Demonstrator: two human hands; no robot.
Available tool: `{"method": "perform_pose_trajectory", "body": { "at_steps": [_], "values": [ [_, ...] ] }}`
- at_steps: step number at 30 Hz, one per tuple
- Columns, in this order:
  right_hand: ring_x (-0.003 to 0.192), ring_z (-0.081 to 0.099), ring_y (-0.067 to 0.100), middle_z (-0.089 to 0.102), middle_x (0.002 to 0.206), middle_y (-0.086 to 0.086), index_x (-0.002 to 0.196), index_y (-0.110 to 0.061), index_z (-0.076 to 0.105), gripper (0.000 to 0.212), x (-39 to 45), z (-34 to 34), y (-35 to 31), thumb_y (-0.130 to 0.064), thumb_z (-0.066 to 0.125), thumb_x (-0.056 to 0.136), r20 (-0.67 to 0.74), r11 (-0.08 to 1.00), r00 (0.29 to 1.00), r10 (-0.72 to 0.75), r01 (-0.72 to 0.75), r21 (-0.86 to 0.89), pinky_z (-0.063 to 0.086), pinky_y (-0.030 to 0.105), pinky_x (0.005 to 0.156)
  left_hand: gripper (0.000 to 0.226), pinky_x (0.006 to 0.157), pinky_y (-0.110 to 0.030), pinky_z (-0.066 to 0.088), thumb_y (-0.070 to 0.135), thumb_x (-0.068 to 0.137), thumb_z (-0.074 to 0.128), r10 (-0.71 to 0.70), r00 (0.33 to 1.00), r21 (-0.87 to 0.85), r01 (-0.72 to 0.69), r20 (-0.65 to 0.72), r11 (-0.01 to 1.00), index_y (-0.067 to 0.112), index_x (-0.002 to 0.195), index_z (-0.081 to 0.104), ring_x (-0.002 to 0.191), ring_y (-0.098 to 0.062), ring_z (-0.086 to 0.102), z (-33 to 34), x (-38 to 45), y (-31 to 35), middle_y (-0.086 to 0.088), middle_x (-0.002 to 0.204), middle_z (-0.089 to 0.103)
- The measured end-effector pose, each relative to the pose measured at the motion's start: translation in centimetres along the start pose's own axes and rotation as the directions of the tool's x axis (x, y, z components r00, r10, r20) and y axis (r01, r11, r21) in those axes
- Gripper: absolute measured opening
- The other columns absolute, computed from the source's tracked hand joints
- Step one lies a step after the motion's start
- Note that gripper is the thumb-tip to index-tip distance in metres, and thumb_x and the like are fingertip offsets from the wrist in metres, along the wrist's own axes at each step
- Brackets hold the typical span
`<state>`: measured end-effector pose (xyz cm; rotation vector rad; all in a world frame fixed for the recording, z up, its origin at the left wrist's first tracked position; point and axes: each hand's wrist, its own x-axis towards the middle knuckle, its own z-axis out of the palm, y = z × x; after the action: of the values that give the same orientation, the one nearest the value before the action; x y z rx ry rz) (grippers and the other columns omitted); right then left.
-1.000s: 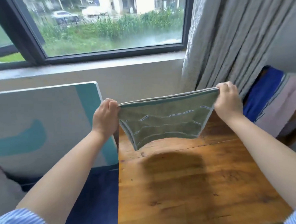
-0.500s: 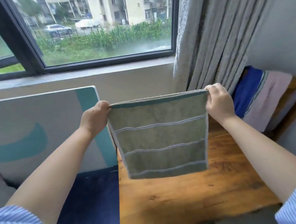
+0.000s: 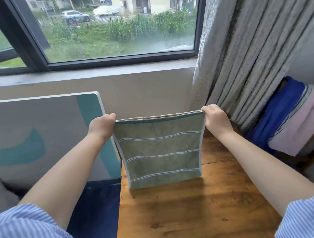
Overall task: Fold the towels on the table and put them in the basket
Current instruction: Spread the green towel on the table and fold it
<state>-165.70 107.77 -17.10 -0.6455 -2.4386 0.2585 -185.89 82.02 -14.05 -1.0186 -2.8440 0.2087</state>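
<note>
Your left hand and right hand each pinch a top corner of the green striped towel, stretched taut between them above the wooden table. Half a second ago it hung clear; now its lower edge meets the tabletop. A second back it billowed up, bottom swung away.

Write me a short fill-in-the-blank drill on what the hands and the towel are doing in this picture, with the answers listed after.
1. The left hand and the right hand each grip a top ____ of the green towel.
2. The towel hangs above the wooden ____.
3. The stripes across the towel are pale and there are ____ of them.
4. Behind the right hand hangs a grey ____.

Answers: corner; table; three; curtain
</note>
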Motion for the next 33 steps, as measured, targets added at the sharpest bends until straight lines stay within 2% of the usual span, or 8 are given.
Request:
{"method": "perform_pose_trajectory", "body": {
  "at_steps": [7, 11, 16, 18, 22, 26, 30, 33],
  "values": [
    [0.073, 0.065, 0.041, 0.064, 0.079, 0.029, 0.085, 0.011, 0.065, 0.025, 4.2, 2.0, 1.3, 0.016, 0.046, 0.069, -0.236, 0.987, 0.963, -0.132, 0.150, 0.057, 0.038, 0.031, 0.072, 0.023, 0.059, -0.039, 0.038, -0.020, 0.079, 0.042, -0.155, 0.938, -0.247, 0.078, -0.310, 0.966, -0.008, 0.095, 0.055, 0.077, -0.046, 0.060, 1.1, 2.4, -0.7, -0.032, 0.094, 0.056],
    [0.067, 0.065, 0.038, 0.064, 0.077, 0.026, 0.081, 0.009, 0.064, 0.021, 1.6, 2.7, 1.8, 0.008, 0.045, 0.073, -0.199, 0.974, 0.957, -0.210, 0.222, 0.037, 0.052, 0.031, 0.057, 0.032, 0.039, -0.024, 0.033, -0.029, 0.048, 0.067, 0.066, 0.932, -0.081, -0.101, -0.356, 0.992, -0.005, 0.065, 0.054, 0.032, -0.032, 0.051, 4.1, 0.2, -1.3, -0.022, 0.057, 0.053],
    [0.053, 0.064, 0.031, 0.065, 0.069, 0.017, 0.073, 0.003, 0.066, 0.023, -5.9, 4.8, 4.2, -0.003, 0.044, 0.071, 0.055, 0.947, 0.947, -0.316, 0.318, -0.035, 0.052, 0.026, 0.046, 0.027, 0.062, -0.031, 0.039, -0.003, 0.089, 0.043, 0.176, 0.957, 0.102, -0.204, 0.231, 0.974, 0.008, 0.113, 0.047, 0.096, -0.027, 0.061, 8.4, -4.3, 0.4, -0.007, 0.109, 0.056],
    [0.050, 0.062, 0.030, 0.063, 0.063, 0.014, 0.067, 0.000, 0.065, 0.009, -9.7, 5.8, 4.9, 0.005, 0.058, 0.061, 0.183, 0.947, 0.938, -0.295, 0.313, -0.077, 0.050, 0.024, 0.042, 0.028, 0.067, -0.031, 0.041, -0.001, 0.089, 0.043, 0.231, 0.912, 0.075, -0.271, 0.339, 0.960, 0.011, 0.114, 0.045, 0.102, -0.025, 0.059, 10.3, -6.3, 1.3, -0.004, 0.113, 0.055],
    [0.047, 0.059, 0.030, 0.057, 0.055, 0.010, 0.056, -0.004, 0.059, 0.034, -17.1, 7.4, 5.5, 0.011, 0.080, 0.034, 0.517, 0.954, 0.841, -0.161, 0.266, -0.136, 0.047, 0.029, 0.031, 0.023, 0.076, -0.033, 0.045, 0.002, 0.090, 0.043, 0.337, 0.782, -0.011, -0.389, 0.525, 0.921, 0.012, 0.109, 0.050, 0.103, -0.025, 0.058, 14.7, -10.0, 2.5, -0.004, 0.112, 0.057],
    [0.038, 0.050, 0.022, 0.048, 0.046, 0.004, 0.049, -0.008, 0.053, 0.044, -21.9, 7.2, 4.5, 0.006, 0.081, 0.018, 0.702, 0.936, 0.704, -0.109, 0.311, -0.166, 0.024, 0.021, 0.026, 0.012, 0.069, -0.034, 0.042, 0.004, 0.090, 0.044, 0.397, 0.681, -0.036, -0.479, 0.616, 0.877, 0.015, 0.092, 0.048, 0.087, -0.023, 0.052, 17.1, -12.9, 3.3, -0.005, 0.096, 0.054],
    [0.046, 0.021, 0.011, 0.030, 0.046, -0.001, 0.045, -0.018, 0.045, 0.056, -25.4, 7.4, 3.1, 0.008, 0.076, 0.006, 0.695, 0.921, 0.707, -0.129, 0.345, -0.180, -0.011, 0.015, 0.047, 0.016, 0.075, -0.033, 0.045, 0.005, 0.092, 0.042, 0.439, 0.638, -0.038, -0.541, 0.633, 0.840, 0.011, 0.102, 0.052, 0.101, -0.023, 0.052, 19.7, -15.8, 3.8, -0.006, 0.108, 0.056],
    [0.049, 0.019, 0.011, 0.040, 0.043, 0.000, 0.042, -0.018, 0.044, 0.055, -27.7, 8.1, 2.5, 0.010, 0.075, 0.005, 0.713, 0.906, 0.691, -0.121, 0.370, -0.204, -0.012, 0.017, 0.051, 0.025, 0.077, -0.029, 0.042, 0.003, 0.092, 0.041, 0.465, 0.630, -0.049, -0.562, 0.622, 0.826, 0.009, 0.114, 0.051, 0.114, -0.023, 0.046, 21.3, -18.0, 3.9, -0.006, 0.119, 0.053]
  ]
}}
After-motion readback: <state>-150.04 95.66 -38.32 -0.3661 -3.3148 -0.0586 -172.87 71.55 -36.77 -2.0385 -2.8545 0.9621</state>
